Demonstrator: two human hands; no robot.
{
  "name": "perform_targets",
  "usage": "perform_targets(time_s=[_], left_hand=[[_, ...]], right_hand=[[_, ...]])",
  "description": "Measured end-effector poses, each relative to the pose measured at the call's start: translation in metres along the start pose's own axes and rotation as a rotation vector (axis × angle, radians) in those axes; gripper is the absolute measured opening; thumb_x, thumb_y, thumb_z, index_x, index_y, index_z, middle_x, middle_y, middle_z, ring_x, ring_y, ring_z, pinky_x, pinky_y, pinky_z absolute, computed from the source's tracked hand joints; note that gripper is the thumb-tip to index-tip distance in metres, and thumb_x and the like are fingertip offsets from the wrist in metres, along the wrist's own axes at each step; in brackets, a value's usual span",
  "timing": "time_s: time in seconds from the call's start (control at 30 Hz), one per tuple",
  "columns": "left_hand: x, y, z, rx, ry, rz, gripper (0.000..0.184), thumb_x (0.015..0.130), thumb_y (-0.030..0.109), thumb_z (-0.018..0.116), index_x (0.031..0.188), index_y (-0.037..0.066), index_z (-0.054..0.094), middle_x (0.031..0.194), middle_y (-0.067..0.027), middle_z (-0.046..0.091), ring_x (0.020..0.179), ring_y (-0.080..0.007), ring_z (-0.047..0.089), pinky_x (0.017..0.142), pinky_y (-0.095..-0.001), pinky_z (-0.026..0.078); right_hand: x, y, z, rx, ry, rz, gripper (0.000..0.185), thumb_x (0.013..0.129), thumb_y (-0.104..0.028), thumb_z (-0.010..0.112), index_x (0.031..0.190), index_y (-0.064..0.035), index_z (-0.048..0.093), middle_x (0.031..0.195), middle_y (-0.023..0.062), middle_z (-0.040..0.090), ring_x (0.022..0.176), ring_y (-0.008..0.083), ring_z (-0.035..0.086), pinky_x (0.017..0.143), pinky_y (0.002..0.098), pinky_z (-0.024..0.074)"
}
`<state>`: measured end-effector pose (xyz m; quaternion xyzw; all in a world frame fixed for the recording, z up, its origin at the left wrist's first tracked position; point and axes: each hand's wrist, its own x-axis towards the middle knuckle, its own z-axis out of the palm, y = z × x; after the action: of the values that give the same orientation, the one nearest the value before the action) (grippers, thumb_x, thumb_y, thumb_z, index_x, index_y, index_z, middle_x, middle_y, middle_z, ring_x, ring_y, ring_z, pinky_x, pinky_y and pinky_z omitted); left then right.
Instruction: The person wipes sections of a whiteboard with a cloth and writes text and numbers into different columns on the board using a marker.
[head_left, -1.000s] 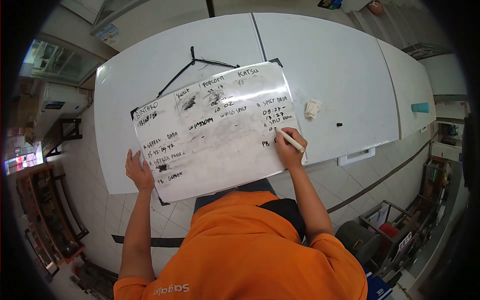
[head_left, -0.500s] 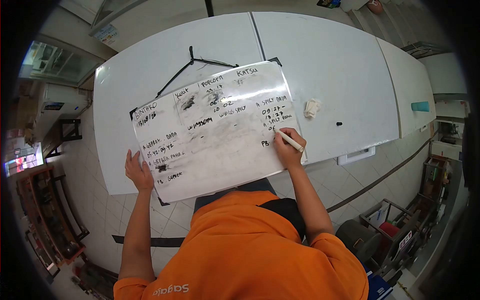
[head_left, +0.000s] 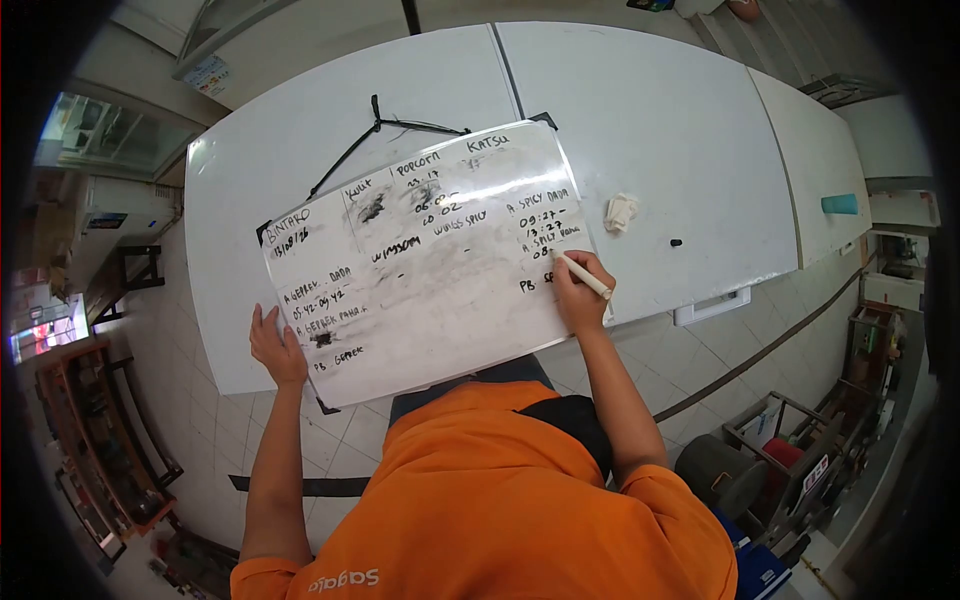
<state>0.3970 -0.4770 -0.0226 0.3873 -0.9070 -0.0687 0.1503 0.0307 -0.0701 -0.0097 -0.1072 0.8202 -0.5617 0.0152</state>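
Observation:
A small whiteboard with black handwriting lies tilted on the white table. Along its left edge rests my left hand, fingers stretched and apart, holding nothing. My right hand is closed round a white marker, whose tip is at the board's right side, by the numbers under the "A. SPICY" line. Part of the lowest right writing is hidden behind this hand. A black cord is tied to the board's top, and black pieces cover its corners.
On the white table to the right lie a crumpled white tissue and a small black cap. A teal cup stands at the far right. A dark lidded bin is on the floor at lower right.
My right hand has moved the marker slightly upward, and another stroke shows in the number row. The left hand stays by the board's edge.

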Motion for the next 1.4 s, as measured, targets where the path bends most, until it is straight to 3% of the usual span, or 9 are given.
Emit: perform_targets(time_s=[0.33, 1.4], left_hand=[[-0.001, -0.004, 0.003, -0.019, 0.003, -0.009, 0.05, 0.098, 0.017, 0.058, 0.146, 0.007, 0.059, 0.167, -0.017, 0.043, 0.151, -0.0398, 0.039, 0.123, -0.0593, 0.023], [0.0, -0.001, 0.001, -0.028, 0.011, -0.006, 0.05, 0.096, 0.015, 0.059, 0.145, 0.007, 0.06, 0.166, -0.0177, 0.043, 0.149, -0.0404, 0.041, 0.122, -0.0596, 0.024]], right_hand=[[0.005, 0.013, -0.004, -0.001, 0.002, -0.029, 0.013, 0.091, -0.008, 0.08, 0.098, 0.0024, 0.076, 0.073, 0.0028, 0.072, 0.063, 0.0058, 0.059, 0.06, 0.0243, 0.0498], [0.011, 0.016, -0.01, -0.057, 0.025, -0.052, 0.016, 0.09, -0.01, 0.081, 0.099, 0.0023, 0.077, 0.075, 0.0055, 0.074, 0.063, 0.0075, 0.063, 0.061, 0.0254, 0.0515]])
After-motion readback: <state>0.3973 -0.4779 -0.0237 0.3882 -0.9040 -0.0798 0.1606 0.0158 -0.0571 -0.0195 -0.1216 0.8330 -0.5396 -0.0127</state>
